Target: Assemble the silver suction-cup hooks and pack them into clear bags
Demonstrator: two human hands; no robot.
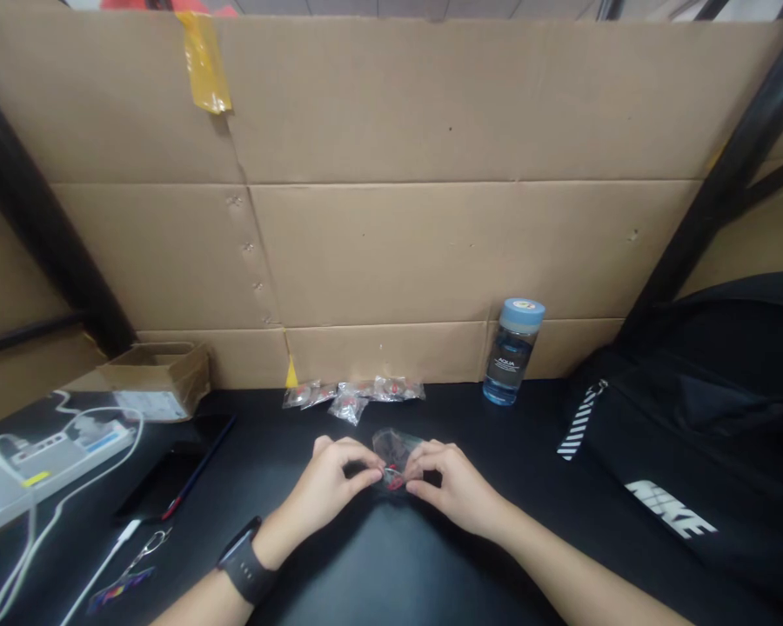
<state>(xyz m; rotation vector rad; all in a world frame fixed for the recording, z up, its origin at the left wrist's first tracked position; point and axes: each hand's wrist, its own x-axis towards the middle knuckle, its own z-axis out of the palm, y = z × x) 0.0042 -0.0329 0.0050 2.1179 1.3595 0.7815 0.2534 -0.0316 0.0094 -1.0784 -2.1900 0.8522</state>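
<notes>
On the black table [391,574], both hands' grips pinch 1 small clear bag [397,452].

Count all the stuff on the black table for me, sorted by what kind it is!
Small clear bag in both hands: 1
Pile of small clear bags by the cardboard: 1 pile, too blurred to count singly
Blue bottle: 1
Black bag: 1
Cardboard box: 1
Power strip: 1
Scissors: 1
Pen: 1
Total: 8
</notes>
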